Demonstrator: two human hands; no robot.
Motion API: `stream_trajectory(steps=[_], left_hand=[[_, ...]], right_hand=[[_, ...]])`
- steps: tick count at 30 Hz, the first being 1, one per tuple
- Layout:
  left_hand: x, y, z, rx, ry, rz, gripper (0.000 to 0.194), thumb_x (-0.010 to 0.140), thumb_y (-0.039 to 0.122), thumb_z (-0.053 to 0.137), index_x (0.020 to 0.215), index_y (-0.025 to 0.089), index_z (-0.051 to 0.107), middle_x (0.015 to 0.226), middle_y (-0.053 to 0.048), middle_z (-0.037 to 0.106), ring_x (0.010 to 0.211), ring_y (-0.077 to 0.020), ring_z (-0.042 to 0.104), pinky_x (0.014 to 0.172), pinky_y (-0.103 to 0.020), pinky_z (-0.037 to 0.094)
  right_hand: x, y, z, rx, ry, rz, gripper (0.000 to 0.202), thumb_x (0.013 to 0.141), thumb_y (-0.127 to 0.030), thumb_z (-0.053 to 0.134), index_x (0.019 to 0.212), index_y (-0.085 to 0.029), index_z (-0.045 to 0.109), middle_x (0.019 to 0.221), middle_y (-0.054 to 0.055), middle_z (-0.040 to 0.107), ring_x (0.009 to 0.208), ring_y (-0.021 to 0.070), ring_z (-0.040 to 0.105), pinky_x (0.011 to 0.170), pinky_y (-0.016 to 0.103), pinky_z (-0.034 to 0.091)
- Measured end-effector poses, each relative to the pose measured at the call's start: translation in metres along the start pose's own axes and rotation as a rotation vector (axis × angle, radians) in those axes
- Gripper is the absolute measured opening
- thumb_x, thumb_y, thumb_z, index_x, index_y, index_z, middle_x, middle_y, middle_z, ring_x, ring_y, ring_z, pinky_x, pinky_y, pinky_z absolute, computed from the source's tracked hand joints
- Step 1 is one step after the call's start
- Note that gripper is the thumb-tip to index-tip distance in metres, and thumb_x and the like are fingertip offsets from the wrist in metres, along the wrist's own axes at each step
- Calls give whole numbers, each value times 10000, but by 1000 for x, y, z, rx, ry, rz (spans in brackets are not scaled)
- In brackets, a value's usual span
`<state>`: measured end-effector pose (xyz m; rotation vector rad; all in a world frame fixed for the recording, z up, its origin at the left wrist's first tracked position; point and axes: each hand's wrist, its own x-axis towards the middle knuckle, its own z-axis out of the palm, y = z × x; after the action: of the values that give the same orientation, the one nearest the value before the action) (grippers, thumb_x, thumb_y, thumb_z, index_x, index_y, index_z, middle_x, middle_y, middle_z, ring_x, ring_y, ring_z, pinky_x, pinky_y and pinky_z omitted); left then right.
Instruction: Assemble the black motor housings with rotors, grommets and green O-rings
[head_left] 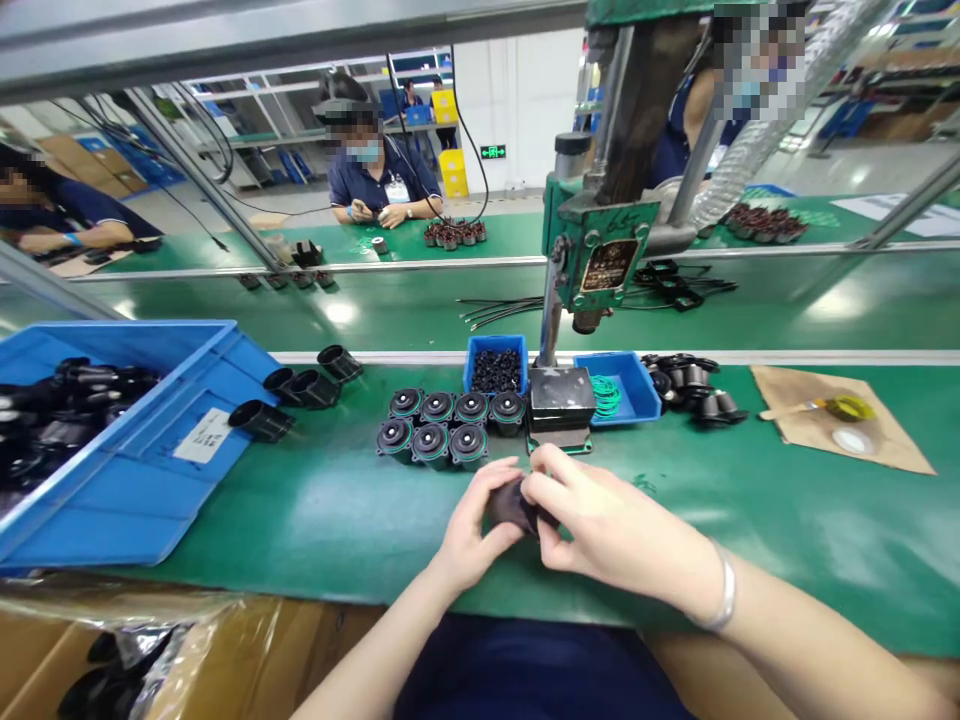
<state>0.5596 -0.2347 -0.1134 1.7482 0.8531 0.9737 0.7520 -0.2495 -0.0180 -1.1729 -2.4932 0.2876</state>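
The dark, smooth, rounded part [507,507] sits in front of the black rectangular metal block [561,392], with black round flanged housings [431,443] left of that block, the left hand's [474,522] fingers clamped round the part and the right hand's [581,510] bent onto it.

The tabletop [337,520] is smooth, glossy green, throwing back soft reflections. The large bin [217,480] looks like smooth blue plastic, with a white paper label [202,436] on its side. The open cylinders [260,420] are shiny black, plastic-looking. The press [600,255] wears worn green paint over metal; the block [561,393] under it is dark metal, scuffed on top. The brown sheet [885,420] looks like matt cardboard or paper. The bracelet [724,588] is polished, silvery metal.
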Motion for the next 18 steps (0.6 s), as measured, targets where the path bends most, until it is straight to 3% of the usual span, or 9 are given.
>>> stream_trajectory(steps=[3,6,9,12,15,18], left_hand=[[3,-10,6,98,-167,-96,672,749,393,750,1327,225,451,1383,-119,515,1305,-290,471,1129,-484,357],[1,-13,19,79,-144,-146,695,723,260,745,1344,193,439,1363,-131,538,1264,-279,516,1093,-475,404],[1,-11,30,78,-61,-156,615,701,260,760,1270,174,543,1256,-108,614,1160,-263,576,1011,-429,479],[1,-11,40,103,58,-214,418,821,361,623,1187,160,634,1161,-64,651,1050,-221,605,918,-378,534],[-1,-17,49,145,125,-239,310,943,371,441,1127,253,660,1077,-2,686,1026,-212,628,880,-427,544],[-5,-22,50,272,166,-165,281,902,423,551,1161,330,610,1136,37,680,1111,-225,622,918,-456,523]], right_hand=[[1,2,13,-236,-172,-68,150,796,-144,533,944,-127,550,941,84,527,730,165,516,627,284,422],[5,6,18,-264,-264,-21,180,825,-242,573,951,-113,571,948,105,556,703,169,536,621,299,437],[15,10,10,-243,-137,-5,398,888,-437,538,1134,-126,569,1212,171,522,934,250,564,784,377,476],[26,10,17,-155,-46,-96,622,883,-598,504,1376,-223,450,1459,139,374,1268,328,402,1011,493,382],[29,7,40,-78,-128,-179,646,878,-674,455,1385,-273,454,1492,93,373,1395,309,270,1107,544,275],[21,6,49,-44,-106,-225,630,882,-655,473,1372,-260,475,1494,83,378,1425,278,237,1147,505,245]])
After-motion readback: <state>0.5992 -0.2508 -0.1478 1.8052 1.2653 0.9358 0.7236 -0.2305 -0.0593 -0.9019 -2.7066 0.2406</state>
